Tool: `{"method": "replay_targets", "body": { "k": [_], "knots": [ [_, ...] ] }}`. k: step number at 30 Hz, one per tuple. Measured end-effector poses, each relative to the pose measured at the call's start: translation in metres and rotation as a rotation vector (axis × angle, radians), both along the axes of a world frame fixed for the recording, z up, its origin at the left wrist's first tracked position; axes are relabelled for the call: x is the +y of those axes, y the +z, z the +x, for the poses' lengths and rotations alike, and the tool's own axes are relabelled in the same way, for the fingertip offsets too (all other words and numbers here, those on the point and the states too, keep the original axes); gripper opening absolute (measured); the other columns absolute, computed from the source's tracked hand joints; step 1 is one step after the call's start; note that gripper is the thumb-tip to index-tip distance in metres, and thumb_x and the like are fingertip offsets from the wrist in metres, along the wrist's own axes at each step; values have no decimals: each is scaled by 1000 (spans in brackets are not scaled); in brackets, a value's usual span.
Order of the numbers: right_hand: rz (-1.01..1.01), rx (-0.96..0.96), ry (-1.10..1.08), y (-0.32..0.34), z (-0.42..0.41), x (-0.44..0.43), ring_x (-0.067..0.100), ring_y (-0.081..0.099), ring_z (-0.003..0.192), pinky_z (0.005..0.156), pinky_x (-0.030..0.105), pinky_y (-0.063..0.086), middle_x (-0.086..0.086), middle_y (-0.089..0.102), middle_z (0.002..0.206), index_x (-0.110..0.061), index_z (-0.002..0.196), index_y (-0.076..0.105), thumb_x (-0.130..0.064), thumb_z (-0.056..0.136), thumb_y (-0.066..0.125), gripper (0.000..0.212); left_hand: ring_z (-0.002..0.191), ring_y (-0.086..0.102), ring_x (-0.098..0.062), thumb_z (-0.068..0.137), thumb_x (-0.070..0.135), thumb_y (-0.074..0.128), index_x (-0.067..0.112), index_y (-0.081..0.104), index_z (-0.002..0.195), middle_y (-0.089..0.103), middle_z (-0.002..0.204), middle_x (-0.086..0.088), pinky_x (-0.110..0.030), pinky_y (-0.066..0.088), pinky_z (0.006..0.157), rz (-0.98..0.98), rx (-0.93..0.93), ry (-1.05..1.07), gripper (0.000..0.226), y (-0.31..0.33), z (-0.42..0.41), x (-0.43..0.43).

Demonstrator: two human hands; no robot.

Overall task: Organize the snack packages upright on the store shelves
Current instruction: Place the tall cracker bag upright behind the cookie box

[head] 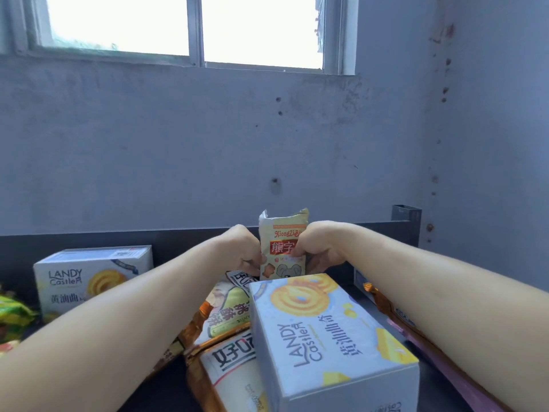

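A scuffed blue-grey plaster wall fills most of the view. The pale-framed sliding window above it is cut off at the top and blown out white.

Below runs a dark metal store shelf. Most of its floor is hidden under packages and the person's two bare forearms.

The largest package is a white cardboard butter-cookie box with yellow swirl biscuits. It lies tilted on its back across the pile, its near end cut off by the frame. A matching white cookie box stands upright at the left against the shelf's back rail, with its lower right corner behind the left forearm.

Several things are only partly seen:
- White foil snack bags with orange edges, half buried under the tilted box.
- A green-and-yellow crinkled bag, clipped by the left edge.
- A flat pink package, mostly covered by the right arm.

At the centre back, a small cream biscuit pouch with a red label and cartoon bear is held upright above the pile. Its base is hidden behind the tilted box. The left hand grips its left edge with curled fingers. The right hand pinches the right edge, thumb on the front and its other fingers out of sight.
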State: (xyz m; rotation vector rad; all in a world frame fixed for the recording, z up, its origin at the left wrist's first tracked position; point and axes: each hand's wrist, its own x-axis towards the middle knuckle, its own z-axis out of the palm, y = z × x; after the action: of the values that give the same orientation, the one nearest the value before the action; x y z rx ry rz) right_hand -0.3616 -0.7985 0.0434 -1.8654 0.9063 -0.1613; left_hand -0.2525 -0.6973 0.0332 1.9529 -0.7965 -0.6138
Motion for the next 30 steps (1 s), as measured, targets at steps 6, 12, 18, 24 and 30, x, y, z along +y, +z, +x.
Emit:
{"method": "replay_targets", "body": {
  "k": [6,12,18,24,30],
  "knots": [
    [-140,28,33,-7,4,1,35,61,109,95,48,50,17,62,122,-3,125,51,-5,97,45,28,56,67,-24,85,-16,54,-8,61,87,67,81,-17,-36,60,61,43,9,-4,11,-1,-1,1],
    [-146,-4,55,-10,2,0,34,62,109,95,49,50,15,63,122,-5,123,54,-8,97,47,27,74,67,-30,86,-16,51,-10,61,100,66,96,-22,-36,56,69,21,-8,-30,18,-1,-4,7],
    [-145,-8,49,-11,0,0,34,62,108,93,46,51,15,63,121,-6,123,53,-13,99,44,26,61,65,-22,86,-12,55,-5,62,92,67,90,-20,-36,57,73,4,-69,-19,11,-5,-2,8],
    [-104,-1,76,-9,-4,3,29,62,97,84,41,52,11,63,120,-8,122,52,-13,100,42,25,78,70,-31,87,-9,57,-10,61,105,69,99,-24,-36,58,70,24,-112,-17,19,-4,-7,11],
    [-152,27,13,2,-11,6,32,66,97,85,41,54,18,66,107,-5,107,53,-16,100,42,17,67,64,-25,87,-2,61,-10,62,106,68,97,-24,-35,59,69,24,-119,-8,21,0,-12,18]
  ]
}}
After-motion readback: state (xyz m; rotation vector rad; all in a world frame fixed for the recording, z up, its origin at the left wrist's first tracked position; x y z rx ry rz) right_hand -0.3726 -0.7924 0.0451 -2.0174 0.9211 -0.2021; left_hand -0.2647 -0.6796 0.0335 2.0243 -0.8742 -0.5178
